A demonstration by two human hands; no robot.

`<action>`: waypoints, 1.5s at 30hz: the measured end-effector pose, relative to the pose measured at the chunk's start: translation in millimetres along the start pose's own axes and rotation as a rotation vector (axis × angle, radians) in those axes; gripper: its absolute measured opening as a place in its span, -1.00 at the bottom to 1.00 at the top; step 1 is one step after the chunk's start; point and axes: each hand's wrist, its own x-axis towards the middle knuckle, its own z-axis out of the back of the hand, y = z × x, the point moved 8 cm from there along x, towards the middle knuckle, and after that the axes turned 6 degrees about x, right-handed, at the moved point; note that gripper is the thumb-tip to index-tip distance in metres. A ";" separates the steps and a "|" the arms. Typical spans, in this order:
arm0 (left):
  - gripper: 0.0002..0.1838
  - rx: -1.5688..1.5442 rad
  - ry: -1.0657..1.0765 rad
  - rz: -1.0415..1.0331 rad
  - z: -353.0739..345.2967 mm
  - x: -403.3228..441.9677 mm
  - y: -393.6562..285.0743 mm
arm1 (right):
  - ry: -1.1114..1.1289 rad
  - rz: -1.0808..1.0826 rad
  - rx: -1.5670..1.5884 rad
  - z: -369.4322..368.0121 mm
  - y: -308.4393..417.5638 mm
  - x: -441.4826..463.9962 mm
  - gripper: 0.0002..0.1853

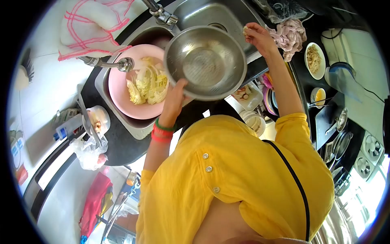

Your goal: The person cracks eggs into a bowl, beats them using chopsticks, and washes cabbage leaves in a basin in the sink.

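Note:
My left hand (174, 102) grips the near rim of a round stainless steel basin (205, 63), tilted so that its bare inside faces me. The basin hangs over the divider between the two sink bowls. To its left a pink basin (118, 95) sits in the left sink bowl, with pieces of pale yellow-green cabbage (147, 86) in it. My right hand (258, 37) is raised at the far right side of the sink, fingers pinched on a small pale bit that I cannot make out. Part of the cabbage is hidden behind the steel basin.
A faucet (162, 15) stands behind the sink (203, 10), and a second spout (125, 64) reaches over the pink basin. Crumpled cloth (291, 34) lies right of the sink. Farther right are a white bowl of food (307, 61) and a small yellow-filled bowl (313, 97). A knife (90, 122) rests at left.

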 end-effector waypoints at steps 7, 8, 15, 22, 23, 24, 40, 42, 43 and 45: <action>-0.29 0.483 -0.007 -0.132 -85.0 117.6 -43.3 | -0.324 0.108 -0.090 46.6 -32.4 -28.8 -0.86; -0.31 0.570 -0.032 -0.183 -87.2 125.5 -43.5 | -0.314 0.098 -0.076 48.3 -41.7 -30.9 -0.86; -0.47 0.543 -0.206 -0.607 -23.1 76.6 -39.8 | -0.247 0.024 0.134 11.6 -60.9 -46.7 -0.84; -0.35 0.838 -0.944 -0.684 148.5 -12.4 -113.3 | -0.250 0.008 0.138 -38.8 -72.3 -42.1 -0.86; -0.39 0.957 -0.895 -0.738 146.8 -3.0 -121.4 | -0.251 -0.005 0.103 -46.4 -72.9 -37.9 -0.86; -0.44 1.070 -0.846 -0.798 144.5 6.0 -128.9 | -0.261 0.006 0.105 -53.2 -70.6 -33.8 -0.86; -0.65 -0.245 -0.148 -0.293 62.3 50.6 -114.8 | -0.319 0.319 -1.269 -139.0 -50.2 66.3 -0.83; -0.65 -0.230 -0.151 -0.282 65.1 51.1 -112.1 | -0.314 0.329 -1.285 -140.4 -59.1 70.0 -0.83; -0.65 -0.233 -0.138 -0.295 64.1 49.0 -115.1 | -0.286 0.387 -1.396 -147.4 -72.9 73.0 -0.83; -0.65 -0.239 -0.127 -0.308 66.5 49.6 -117.8 | -0.251 0.447 -1.508 -153.7 -81.0 76.2 -0.81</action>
